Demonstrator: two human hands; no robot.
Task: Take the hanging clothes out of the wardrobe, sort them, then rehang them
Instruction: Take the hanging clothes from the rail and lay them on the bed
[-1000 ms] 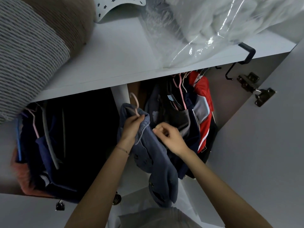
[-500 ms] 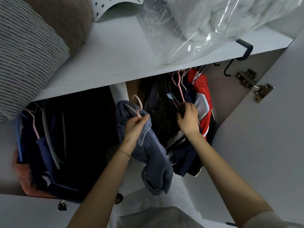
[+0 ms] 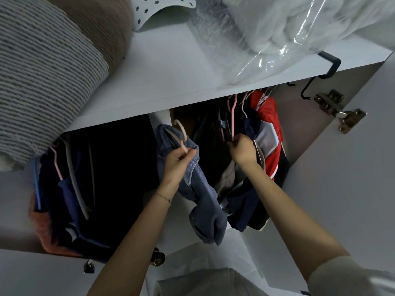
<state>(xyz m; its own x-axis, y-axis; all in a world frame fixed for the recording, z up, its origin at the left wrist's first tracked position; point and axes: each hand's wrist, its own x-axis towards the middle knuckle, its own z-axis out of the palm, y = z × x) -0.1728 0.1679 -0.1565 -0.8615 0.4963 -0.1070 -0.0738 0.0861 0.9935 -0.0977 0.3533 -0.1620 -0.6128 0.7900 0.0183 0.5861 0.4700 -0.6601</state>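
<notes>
Left grip pinches pale pink plastic hanger bearing blue denim garment, hook free, under white shelf front edge; right grip curled round second pink hanger among hung clothes, probably to unhook it.

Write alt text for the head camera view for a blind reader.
A person's left hand holds a denim garment on a pale hanger while the right hand grips a pink hanger among clothes hanging in the wardrobe. The shelf above carries a plastic bag.
</notes>
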